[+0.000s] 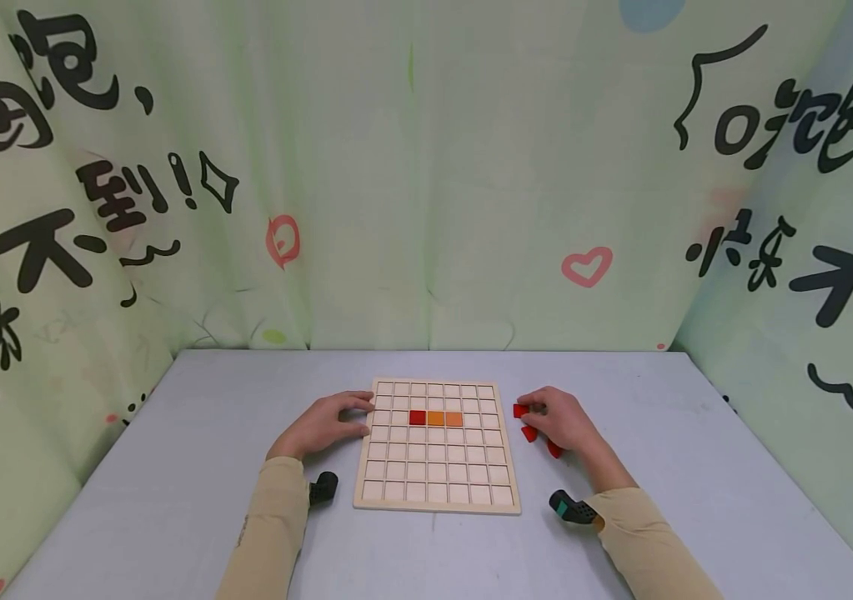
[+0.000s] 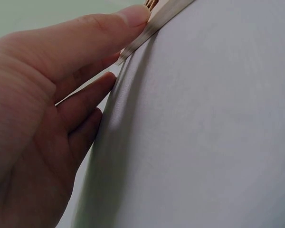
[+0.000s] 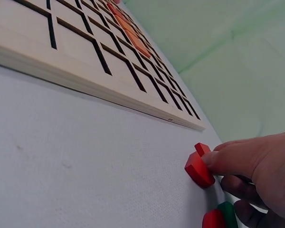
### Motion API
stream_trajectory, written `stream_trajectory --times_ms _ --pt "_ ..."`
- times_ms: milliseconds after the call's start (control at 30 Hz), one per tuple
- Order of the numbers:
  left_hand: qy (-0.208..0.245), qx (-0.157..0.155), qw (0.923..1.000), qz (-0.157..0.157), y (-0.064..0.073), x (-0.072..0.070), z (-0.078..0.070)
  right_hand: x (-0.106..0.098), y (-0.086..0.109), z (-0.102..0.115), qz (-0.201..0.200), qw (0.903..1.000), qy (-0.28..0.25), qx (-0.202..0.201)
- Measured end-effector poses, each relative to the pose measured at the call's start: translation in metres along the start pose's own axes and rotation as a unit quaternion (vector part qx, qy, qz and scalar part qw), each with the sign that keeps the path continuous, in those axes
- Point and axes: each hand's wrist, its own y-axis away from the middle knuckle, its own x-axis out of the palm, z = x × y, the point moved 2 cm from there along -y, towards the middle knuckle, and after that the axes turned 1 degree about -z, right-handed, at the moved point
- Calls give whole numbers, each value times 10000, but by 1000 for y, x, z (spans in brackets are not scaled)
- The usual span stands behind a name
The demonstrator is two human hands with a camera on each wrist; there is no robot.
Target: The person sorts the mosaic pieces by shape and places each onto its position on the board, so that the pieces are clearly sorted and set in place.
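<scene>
A square-celled wooden board (image 1: pixel 437 506) lies flat on the table. One red tile (image 1: pixel 417 417) and two orange tiles (image 1: pixel 444 418) sit side by side in one of its rows. My left hand (image 1: pixel 329 423) touches the board's left edge, thumb and fingertips spread along it. Just right of the board, my right hand (image 1: pixel 557 417) pinches a small red block (image 3: pixel 203 149) between thumb and fingers. Another red block (image 3: pixel 199 171) is right at the thumb. Under the hand lie a further red block (image 3: pixel 213 220) and a green block (image 3: pixel 227 213).
The white table (image 1: pixel 246 517) ends at a pale curtain (image 1: pixel 434 208) with dark lettering, which also hangs on both sides. Black wrist devices show at the left cuff (image 1: pixel 276 475) and the right cuff (image 1: pixel 624 508).
</scene>
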Motion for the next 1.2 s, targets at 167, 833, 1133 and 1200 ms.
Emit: stream_trajectory --times_ms 167,833,1133,1200 --pt "34 -105 9999 -21 -1 1 1 0 -1 -1 27 10000 -32 -19" --pt "-33 -117 9999 23 -2 1 2 -5 0 16 -207 9984 -422 -310" --pt "-82 -92 9999 5 -1 0 1 -5 -1 30 -182 9971 -498 -549" --pt "-35 -106 9999 8 -1 0 1 -3 -1 33 -166 9969 -504 -580"
